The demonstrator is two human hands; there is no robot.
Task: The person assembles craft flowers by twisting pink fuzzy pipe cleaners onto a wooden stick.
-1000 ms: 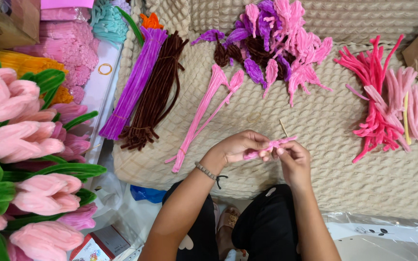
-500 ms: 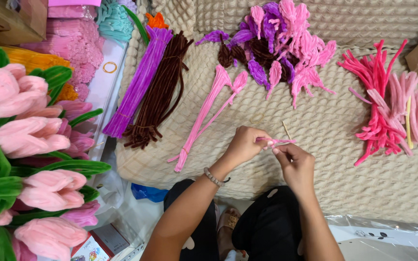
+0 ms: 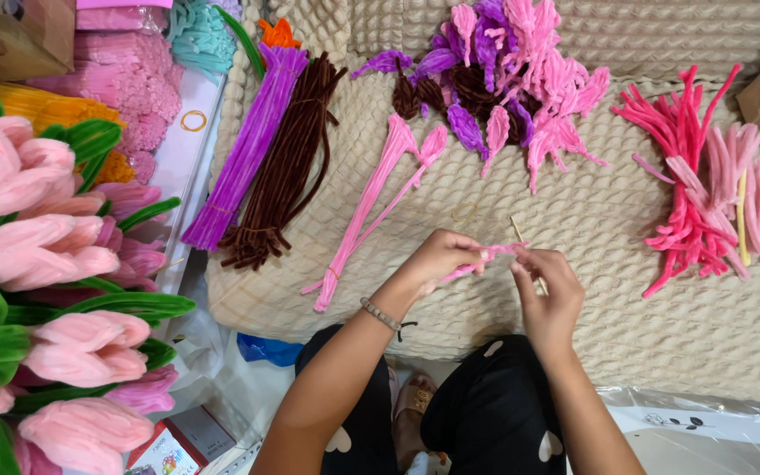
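My left hand (image 3: 437, 259) and my right hand (image 3: 547, 290) meet over the front part of a cream knitted cloth (image 3: 644, 220). Both pinch a short pink pipe cleaner piece (image 3: 496, 256) stretched between their fingertips. A thin wooden stick (image 3: 521, 237) pokes up just behind the right hand; whether that hand grips it I cannot tell. A beaded bracelet (image 3: 382, 314) circles my left wrist. Just left of my left hand lie long pink pipe cleaner stems (image 3: 371, 207) on the cloth.
Bundles of purple (image 3: 248, 145) and brown pipe cleaners (image 3: 288, 167) lie at the left. Finished pink and purple petals (image 3: 521, 79) are heaped at the back, with bent pink pieces (image 3: 705, 185) at the right. Pink pipe cleaner tulips (image 3: 37, 264) with green leaves fill the left edge.
The hands have stayed together on the pink piece, shifting it slightly between the fingers. The view has drifted a little; nothing on the cloth has moved.
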